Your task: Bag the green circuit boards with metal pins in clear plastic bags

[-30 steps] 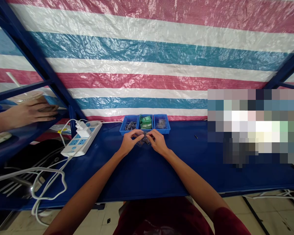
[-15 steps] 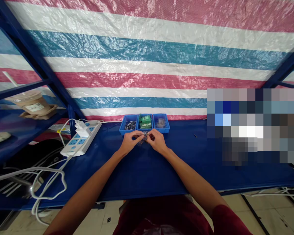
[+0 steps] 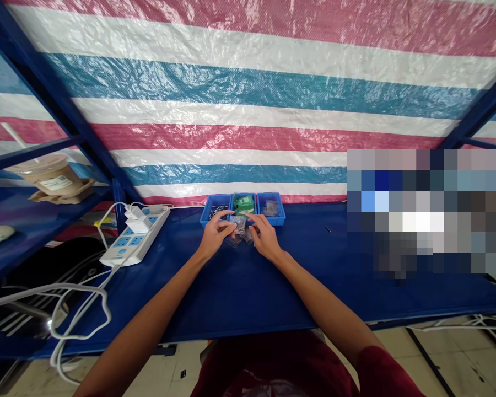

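Observation:
My left hand [image 3: 214,237] pinches a small clear plastic bag [image 3: 238,224] between thumb and fingers; what lies inside it is too small to make out. Just to the right, my right hand [image 3: 266,237] has its fingers apart and curved, with nothing visible in them. More small clear bags [image 3: 233,242] lie on the blue table below and between the hands. Directly behind are three blue bins: the left bin [image 3: 206,223] with dark screw-like pieces, the middle one with green packets [image 3: 243,204], the right one with clear bags [image 3: 270,208].
A white power strip [image 3: 138,242] with a plugged-in adapter and looping white cables stands at the left. One small dark piece [image 3: 328,229] lies on the table [image 3: 306,286] to the right. A lidded cup [image 3: 52,176] rests on the left shelf. The far right is pixelated.
My hands have drawn apart. The right fingers have opened off the small bag, which stays in my left hand and now shows flat; more bags are visible below.

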### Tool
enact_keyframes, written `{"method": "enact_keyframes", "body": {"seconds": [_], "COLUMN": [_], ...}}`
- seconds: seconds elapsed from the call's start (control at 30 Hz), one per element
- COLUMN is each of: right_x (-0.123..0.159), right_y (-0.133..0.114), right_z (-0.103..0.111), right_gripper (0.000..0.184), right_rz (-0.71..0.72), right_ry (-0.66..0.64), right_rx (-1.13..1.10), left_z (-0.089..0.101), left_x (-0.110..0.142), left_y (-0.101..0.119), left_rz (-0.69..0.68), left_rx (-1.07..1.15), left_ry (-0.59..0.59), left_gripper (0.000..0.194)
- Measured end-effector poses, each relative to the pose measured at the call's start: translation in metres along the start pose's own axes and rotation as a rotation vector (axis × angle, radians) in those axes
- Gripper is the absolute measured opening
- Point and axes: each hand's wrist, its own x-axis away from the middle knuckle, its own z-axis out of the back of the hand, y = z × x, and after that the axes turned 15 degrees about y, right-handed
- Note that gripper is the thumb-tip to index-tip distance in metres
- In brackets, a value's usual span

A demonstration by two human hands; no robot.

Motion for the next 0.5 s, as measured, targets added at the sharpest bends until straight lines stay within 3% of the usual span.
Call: {"method": "enact_keyframes", "body": {"seconds": [0.1, 0.17, 0.27, 0.37, 0.5], "right_x": [0.0002, 0.0005, 0.0007, 0.0008, 0.0014], "right_y": [0.0000, 0.0020, 0.0061, 0.0078, 0.0052], "right_z": [-0.0002, -0.0013, -0.0029, -0.0039, -0.0035], "right_gripper": [0.028, 0.025, 0.024, 0.024, 0.025], "right_rz": [0.034, 0.039, 0.051, 0.071, 0.065], "right_ry": [-0.005, 0.008, 0.057, 0.076, 0.023], "right_rx": [0.013, 0.025, 0.017, 0.003, 0.011], "left_z": [-0.0007, -0.0009, -0.0002, 0.0004, -0.0003], "left_x": [-0.0003, 0.0000, 0.0011, 0.0036, 0.0063], "left_y": [-0.0005, -0.0015, -0.0009, 0.0022, 0.0025], "left_rz": [0.045, 0.012, -0.170, -0.357, -0.436], "left_rx": [0.002, -0.040, -0.159, -0.274, -0.337], "left_ry": [-0.075, -0.072, 0.007, 0.004, -0.010], "left_gripper": [0.061, 0.053, 0.039, 0.032, 0.025]}}
